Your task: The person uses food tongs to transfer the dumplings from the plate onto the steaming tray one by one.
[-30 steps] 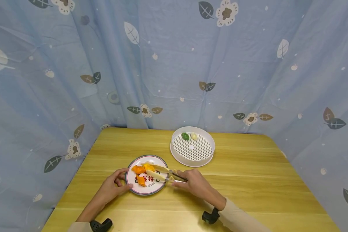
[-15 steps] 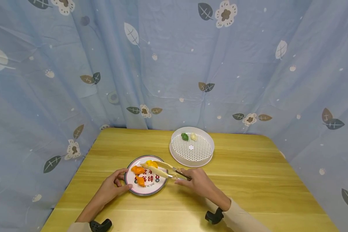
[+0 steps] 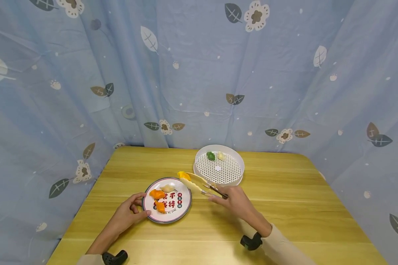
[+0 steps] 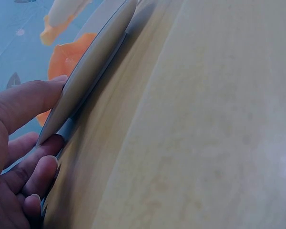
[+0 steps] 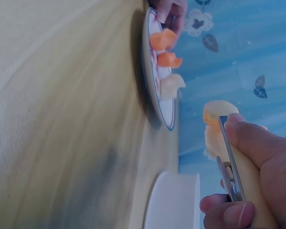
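My left hand pinches the left rim of a round white plate with red lettering, thumb on top and fingertips at its underside. Two orange dumplings and a pale dumpling lie on the plate's left and far side. My right hand grips a pair of cream-tipped tongs with metal arms. Between the tong tips is a yellow dumpling, held above the plate's far right edge; in the right wrist view the tips partly hide it.
A white round steamer tray with a perforated base stands at the back middle. Near its far wall sit a green dumpling and a pale one. A patterned blue curtain hangs behind the wooden table.
The tongs have lifted the yellow dumpling off the plate and moved it right and away from me, toward the tray. My left hand stays on the plate's rim.
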A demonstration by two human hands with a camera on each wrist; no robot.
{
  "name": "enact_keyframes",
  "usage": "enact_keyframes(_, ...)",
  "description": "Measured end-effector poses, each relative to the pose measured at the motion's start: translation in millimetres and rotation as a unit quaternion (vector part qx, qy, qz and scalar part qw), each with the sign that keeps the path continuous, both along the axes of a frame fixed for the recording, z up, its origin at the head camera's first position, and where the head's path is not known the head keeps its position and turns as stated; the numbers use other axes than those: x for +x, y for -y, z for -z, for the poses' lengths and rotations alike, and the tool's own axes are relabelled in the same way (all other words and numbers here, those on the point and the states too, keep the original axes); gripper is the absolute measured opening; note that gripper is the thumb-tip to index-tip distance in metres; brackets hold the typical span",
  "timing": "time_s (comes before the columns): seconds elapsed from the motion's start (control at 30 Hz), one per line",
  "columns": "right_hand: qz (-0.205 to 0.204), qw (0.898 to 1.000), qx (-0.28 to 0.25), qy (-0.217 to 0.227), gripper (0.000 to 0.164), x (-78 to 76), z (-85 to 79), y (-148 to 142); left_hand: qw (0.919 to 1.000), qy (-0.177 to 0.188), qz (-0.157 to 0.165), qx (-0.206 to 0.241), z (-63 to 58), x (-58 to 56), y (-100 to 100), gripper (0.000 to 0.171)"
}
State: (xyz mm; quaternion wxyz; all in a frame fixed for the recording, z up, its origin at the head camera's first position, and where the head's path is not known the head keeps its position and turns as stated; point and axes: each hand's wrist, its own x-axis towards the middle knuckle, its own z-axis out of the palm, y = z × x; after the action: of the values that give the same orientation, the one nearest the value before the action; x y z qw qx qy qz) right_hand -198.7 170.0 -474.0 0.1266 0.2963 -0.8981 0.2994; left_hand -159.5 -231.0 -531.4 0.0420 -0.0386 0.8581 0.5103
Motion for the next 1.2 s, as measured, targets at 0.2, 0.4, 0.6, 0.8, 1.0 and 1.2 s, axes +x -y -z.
enact_keyframes(0.2, 0.033, 0.999, 0.001, 0.032, 0.046, -5.0, -3.0, -13, 1.0000, 0.001, 0.003, 0.007, 0.0, 1.9, 1, 0.073)
enact_keyframes(0.4, 0.069, 0.997, -0.001, 0.033, 0.057, -13.2, -6.4, -29, 1.0000, 0.002, 0.002, 0.004, -1.3, 2.0, 2, 0.073)
enact_keyframes(0.6, 0.103, 0.994, 0.004, 0.040, 0.059, -22.4, -6.9, -43, 1.0000, 0.004, -0.005, -0.006, -2.9, 0.9, 2, 0.074)
enact_keyframes(0.8, 0.112, 0.993, 0.009, 0.030, 0.059, -31.3, -4.0, -54, 1.0000, 0.000, -0.002, -0.006, -4.6, 1.8, 0, 0.074)
enact_keyframes(1.0, 0.116, 0.993, 0.020, 0.023, 0.057, -38.1, -0.3, -59, 1.0000, -0.002, 0.000, -0.004, -5.6, 2.2, -1, 0.073)
enact_keyframes(1.2, 0.126, 0.991, 0.032, 0.034, 0.058, -46.2, 0.9, -60, 1.0000, 0.001, -0.002, -0.005, -2.5, 1.4, -1, 0.074)
